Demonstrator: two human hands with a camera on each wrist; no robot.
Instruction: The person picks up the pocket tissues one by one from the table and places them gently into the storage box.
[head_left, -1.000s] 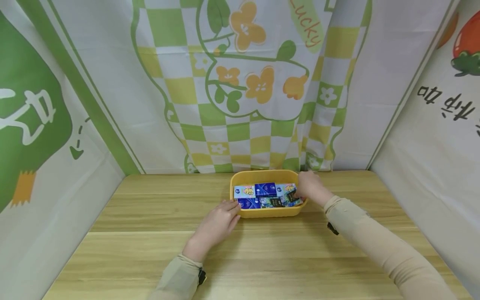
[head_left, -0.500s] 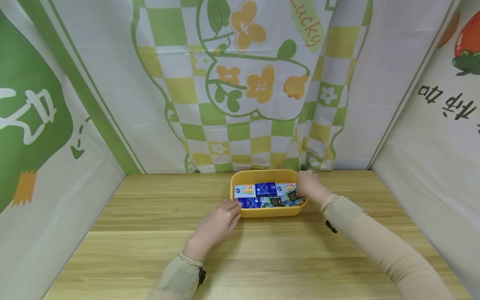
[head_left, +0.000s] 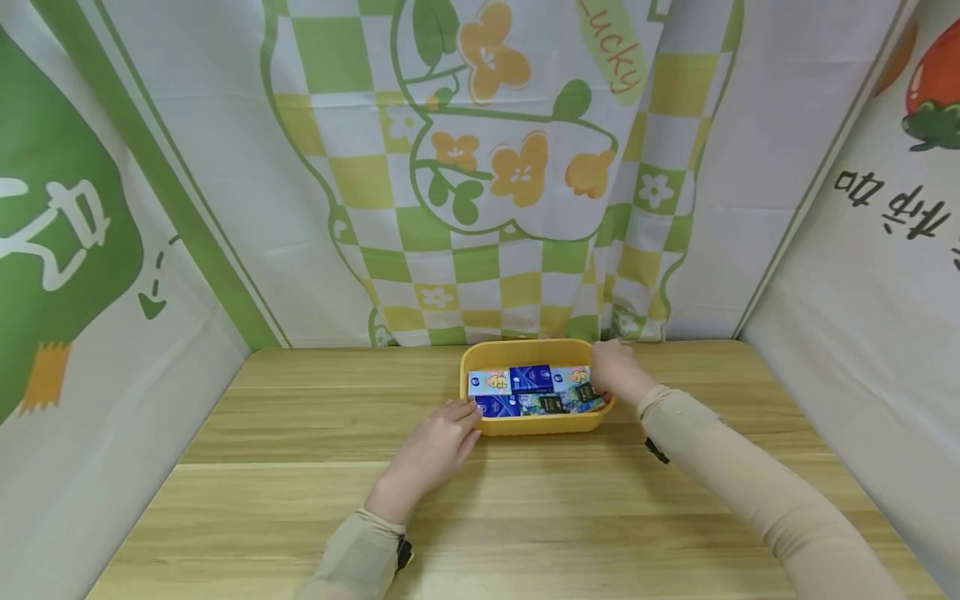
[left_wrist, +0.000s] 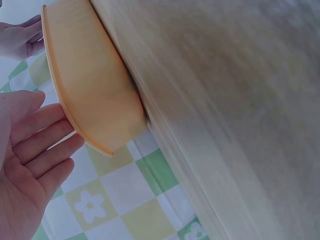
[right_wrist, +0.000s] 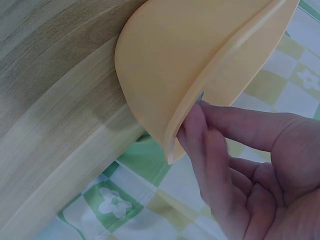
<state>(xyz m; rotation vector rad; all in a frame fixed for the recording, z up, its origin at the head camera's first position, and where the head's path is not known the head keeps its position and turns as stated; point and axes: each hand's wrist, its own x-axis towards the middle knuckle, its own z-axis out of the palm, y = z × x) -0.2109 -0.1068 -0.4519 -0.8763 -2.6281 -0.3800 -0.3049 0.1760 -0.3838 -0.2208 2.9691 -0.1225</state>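
A yellow plastic basket [head_left: 540,426] stands on the wooden table, holding several small tissue packs in two rows. Blue packs [head_left: 531,379] sit among light-blue ones with a yellow cartoon [head_left: 489,383] and a dark floral one [head_left: 542,405]. My left hand [head_left: 433,443] has its fingers extended, with fingertips at the basket's near-left rim. At the right end, my right hand [head_left: 618,371] reaches over the rim and pinches a dark-labelled tissue pack [head_left: 585,392], which lies slanted. In the right wrist view, thumb and fingers meet at the basket's rim [right_wrist: 220,62], mostly hiding that pack.
The wooden table [head_left: 525,517] extends in front of and beside the basket. Directly behind it hangs a green-and-yellow checked curtain [head_left: 498,267]. White printed cloth walls [head_left: 862,333] enclose both sides.
My right hand has shifted slightly left and inward over the basket's right end, and the dark-labelled pack there has moved slightly. The left hand and basket stay where they were.
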